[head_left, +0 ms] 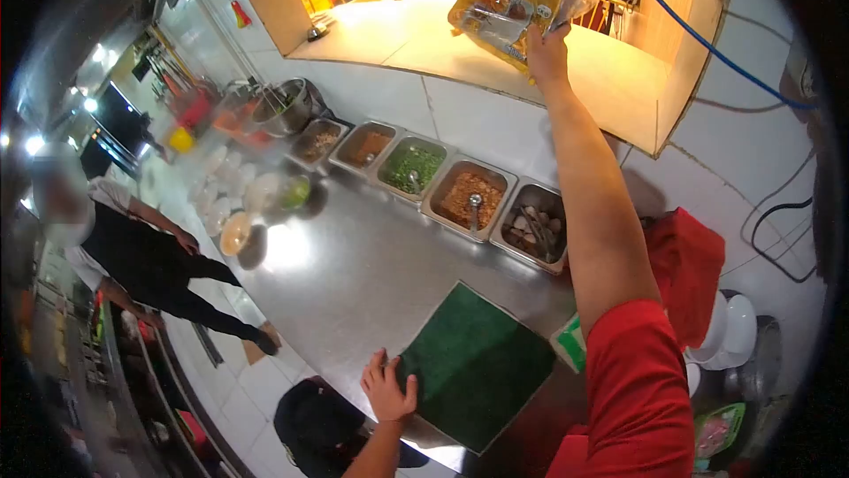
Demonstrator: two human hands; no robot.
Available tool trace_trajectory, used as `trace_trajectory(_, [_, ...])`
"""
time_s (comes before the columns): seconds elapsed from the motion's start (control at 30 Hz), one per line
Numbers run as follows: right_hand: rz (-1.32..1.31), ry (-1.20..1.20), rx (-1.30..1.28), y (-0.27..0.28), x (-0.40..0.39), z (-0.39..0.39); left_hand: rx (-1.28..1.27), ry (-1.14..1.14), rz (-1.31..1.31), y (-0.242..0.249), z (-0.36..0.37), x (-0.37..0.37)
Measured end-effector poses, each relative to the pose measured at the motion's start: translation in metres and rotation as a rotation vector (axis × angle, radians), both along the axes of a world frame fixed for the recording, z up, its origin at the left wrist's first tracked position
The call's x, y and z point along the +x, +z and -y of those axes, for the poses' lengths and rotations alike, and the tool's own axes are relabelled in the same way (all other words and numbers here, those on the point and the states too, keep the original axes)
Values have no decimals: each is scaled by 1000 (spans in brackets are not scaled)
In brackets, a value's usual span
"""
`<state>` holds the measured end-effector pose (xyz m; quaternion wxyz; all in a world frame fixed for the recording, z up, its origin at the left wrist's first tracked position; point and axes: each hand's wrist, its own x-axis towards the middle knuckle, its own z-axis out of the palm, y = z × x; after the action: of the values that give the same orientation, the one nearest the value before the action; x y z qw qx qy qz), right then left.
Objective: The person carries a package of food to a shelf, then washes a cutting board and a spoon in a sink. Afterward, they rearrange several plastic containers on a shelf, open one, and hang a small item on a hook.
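My right hand (548, 58) is raised at the top of the view, its fingers closed on a yellow printed plastic package (504, 14) with a clear part in front. The package is up at the lit serving opening; its contents cannot be made out. Lower down, my left hand (389, 388) rests with fingers spread at the left edge of a dark green cloth (478, 363). The cloth is spread flat on the steel counter (354, 292).
Metal pans of chopped greens (411, 168), a brown crumbly topping (469, 198) and pale pieces (535, 232) line the wall. A red cloth (690, 275) and white bowls (738, 328) stand right. A black cap (318, 425) is below; a person in dark clothes (146, 252) stands left.
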<state>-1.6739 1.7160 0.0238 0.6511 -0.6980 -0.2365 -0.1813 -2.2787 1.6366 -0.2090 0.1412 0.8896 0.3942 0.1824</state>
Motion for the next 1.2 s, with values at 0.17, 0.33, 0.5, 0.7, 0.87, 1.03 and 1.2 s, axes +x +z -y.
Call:
trace_trajectory(0.17, [213, -158, -113, 6, -10, -11, 18, -4, 5, -1, -3, -1])
trace_trajectory(0.33, [507, -753, -319, 3, -3, -12, -8, -8, 10, 3, -1, 0])
trace_trajectory(0.5, [371, -834, -211, 9, -17, -2, -9, -6, -4, 5, -1, -1])
trace_trajectory(0.7, [86, -572, -48, 2, 12, -9, -3, -4, -1, 1, -1, -2])
trace_trajectory(0.87, [-217, -245, 54, -8, 48, -8, -26, -10, 4, 0, -1, -1])
trace_trajectory(1.03, [-424, 6, 55, -26, 101, -11, -21, -18, -24, -2, -2, -1])
trace_trajectory(1.2, [-262, -284, -262, -10, 54, -13, -22, -38, -10, -4, -3, -1])
